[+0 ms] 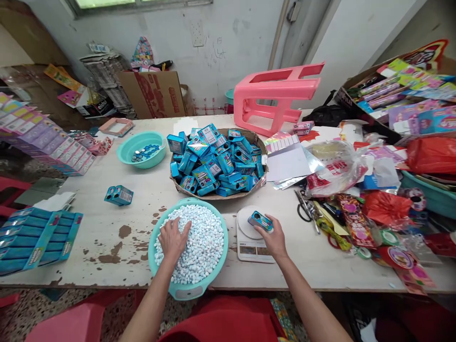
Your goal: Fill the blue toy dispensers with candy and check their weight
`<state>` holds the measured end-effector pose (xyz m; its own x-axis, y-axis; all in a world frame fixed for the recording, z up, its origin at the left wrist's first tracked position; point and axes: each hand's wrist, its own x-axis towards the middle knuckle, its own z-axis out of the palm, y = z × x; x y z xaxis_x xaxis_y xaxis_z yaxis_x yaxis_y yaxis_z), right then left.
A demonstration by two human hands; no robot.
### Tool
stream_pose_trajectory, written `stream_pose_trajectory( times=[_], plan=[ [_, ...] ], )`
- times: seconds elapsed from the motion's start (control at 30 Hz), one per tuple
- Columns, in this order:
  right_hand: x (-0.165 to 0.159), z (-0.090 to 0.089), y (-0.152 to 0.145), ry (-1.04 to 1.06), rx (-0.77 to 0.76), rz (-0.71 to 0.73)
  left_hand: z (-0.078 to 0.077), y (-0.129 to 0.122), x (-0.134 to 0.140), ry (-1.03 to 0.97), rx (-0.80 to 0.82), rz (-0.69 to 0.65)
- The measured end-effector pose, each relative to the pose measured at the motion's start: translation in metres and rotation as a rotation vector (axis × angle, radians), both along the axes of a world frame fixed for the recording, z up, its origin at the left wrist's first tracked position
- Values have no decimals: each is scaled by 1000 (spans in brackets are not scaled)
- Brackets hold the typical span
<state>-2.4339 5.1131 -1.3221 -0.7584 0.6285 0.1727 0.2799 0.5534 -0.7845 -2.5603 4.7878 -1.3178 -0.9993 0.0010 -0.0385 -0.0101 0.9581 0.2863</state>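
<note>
Gripping a blue box (260, 221) over the white scale (244, 237) with the right hand (274, 238); resting the left hand (174, 239), loosely spread, on pale pellets (203, 242) filling a turquoise basin (187, 290). Probably working best by holding the box level, pinching lightly, avoiding spills.

Two bare hands (173, 239); one small blue printed box (260, 222) held at right; two loose matching boxes (119, 195) at left; too many to count in one brown cardboard tray (264, 167); two round turquoise plastic basins (224, 237) at left; one white plastic scale (246, 237).
</note>
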Motion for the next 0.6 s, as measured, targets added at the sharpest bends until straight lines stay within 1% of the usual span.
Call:
stream_pose_trajectory(
  times=[0.07,0.13,0.2,0.27,0.33,0.43,0.53,0.6],
  plan=[
    [-10,15,-2,40,161,-10,1,4,0,31,-40,2],
    [-32,35,-4,105,288,16,1,8,1,68,-65,-13],
    [-64,51,-2,125,387,114,-2,11,3,105,-70,-39],
    [-101,60,0,23,490,238,-6,13,4,144,-59,-62],
    [-134,60,3,-186,590,313,-11,14,5,176,-35,-82],
    [-168,52,7,-304,595,364,-16,12,4,196,12,-136],
    [-178,50,13,-316,568,405,-16,10,1,177,115,-138],
    [-177,58,16,-293,544,433,-13,8,-1,162,249,-90]
  ],
)
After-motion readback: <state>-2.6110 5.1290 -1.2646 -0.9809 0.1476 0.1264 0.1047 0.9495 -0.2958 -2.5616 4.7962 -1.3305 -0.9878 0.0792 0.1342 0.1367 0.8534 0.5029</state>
